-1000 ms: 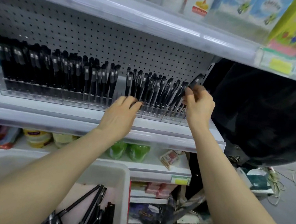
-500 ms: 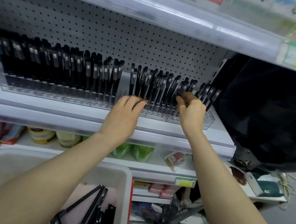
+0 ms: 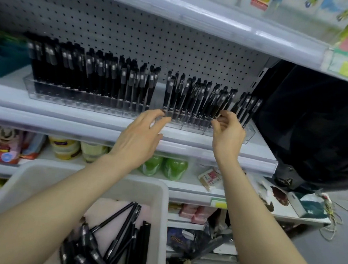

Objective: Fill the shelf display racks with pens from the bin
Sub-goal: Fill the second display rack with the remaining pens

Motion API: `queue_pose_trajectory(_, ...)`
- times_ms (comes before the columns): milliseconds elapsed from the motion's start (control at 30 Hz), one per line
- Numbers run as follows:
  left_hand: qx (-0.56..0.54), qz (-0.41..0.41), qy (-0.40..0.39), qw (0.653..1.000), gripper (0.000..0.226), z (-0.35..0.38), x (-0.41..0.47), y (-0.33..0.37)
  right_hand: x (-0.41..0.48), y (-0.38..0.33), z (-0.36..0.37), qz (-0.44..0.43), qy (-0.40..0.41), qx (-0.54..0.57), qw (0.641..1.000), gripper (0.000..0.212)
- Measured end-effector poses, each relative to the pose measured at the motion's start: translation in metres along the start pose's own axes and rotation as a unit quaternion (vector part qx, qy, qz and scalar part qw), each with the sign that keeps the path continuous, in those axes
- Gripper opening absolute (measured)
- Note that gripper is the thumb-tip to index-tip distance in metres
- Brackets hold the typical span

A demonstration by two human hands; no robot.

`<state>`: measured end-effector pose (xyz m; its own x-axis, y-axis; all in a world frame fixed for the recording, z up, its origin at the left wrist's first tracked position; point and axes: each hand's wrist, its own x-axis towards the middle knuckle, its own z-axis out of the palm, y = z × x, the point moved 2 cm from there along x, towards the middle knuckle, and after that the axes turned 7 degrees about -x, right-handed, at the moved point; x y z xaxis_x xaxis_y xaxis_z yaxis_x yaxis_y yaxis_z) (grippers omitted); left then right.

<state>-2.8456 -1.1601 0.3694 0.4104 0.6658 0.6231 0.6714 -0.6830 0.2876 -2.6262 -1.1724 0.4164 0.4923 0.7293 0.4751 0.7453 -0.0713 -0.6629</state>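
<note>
Your left hand (image 3: 141,135) lies open, fingers nearly straight, with the fingertips (image 3: 164,119) touching the front wall of the clear right rack (image 3: 248,133) on the shelf (image 3: 63,125). Keep it there as a brace, so the rack does not slide when you push a pen in.

Your right hand (image 3: 229,135) is at the lower barrels of the racked pens (image 3: 193,99), with its fingers (image 3: 225,115) curled in close to the thumb. You seem to be seating or straightening 1 pen, but whether you actually pinch it cannot be told from here.

These pens lean to the right, not upright, and they are packed close. Guide 1 barrel at a time, low down near the slot, and press it home along its own lean so it does not knock its neighbours. A narrow gap shows in the row just above your right hand, and the rack's far right end looks unfilled; these are likely the next slots.

The left rack (image 3: 44,96) looks full. The remaining stock lies loose in the white bin (image 3: 162,194) below your arms: black pens (image 3: 118,218) heaped at crossed angles. Lift them singly, since a handful would tangle.
</note>
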Motion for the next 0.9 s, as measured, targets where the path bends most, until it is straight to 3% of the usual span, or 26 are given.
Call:
queue_pose_trajectory(167, -0.021, -0.025, -0.002, 0.999, 0.034, -0.019, -0.069, -0.027, -0.079, -0.016, 0.027, -0.018, -0.027, 0.022, 0.999, 0.017)
queue_pose_trajectory(367, 0.020, -0.059, -0.056, 0.996, 0.041, -0.024, -0.150, -0.070, -0.181, -0.034, 0.067, -0.045, -0.131, 0.016, 0.990, 0.010)
queue_pose_trajectory(467, 0.037, -0.049, -0.075, 0.995, 0.047, -0.023, -0.164, -0.078, -0.216, -0.028, 0.081, -0.049, -0.200, -0.060, 0.977, 0.012)
queue_pose_trajectory(600, 0.041, -0.053, -0.070, 0.995, 0.049, -0.019, -0.167, -0.073, -0.236, -0.015, 0.088, -0.083, -0.304, -0.265, 0.912, 0.013)
queue_pose_trajectory(700, 0.039, -0.061, -0.066, 0.995, 0.051, -0.014, -0.169, -0.072, -0.241, -0.014, 0.093, -0.093, -0.334, -0.340, 0.874, 0.015)
queue_pose_trajectory(800, 0.037, -0.062, -0.064, 0.995, 0.052, -0.013, -0.167, -0.074, -0.242, -0.014, 0.103, -0.081, -0.348, -0.332, 0.873, 0.023)
queue_pose_trajectory(900, 0.035, -0.058, -0.063, 0.996, 0.051, -0.013, -0.167, -0.075, -0.245, -0.016, 0.111, -0.063, -0.377, -0.248, 0.890, 0.036)
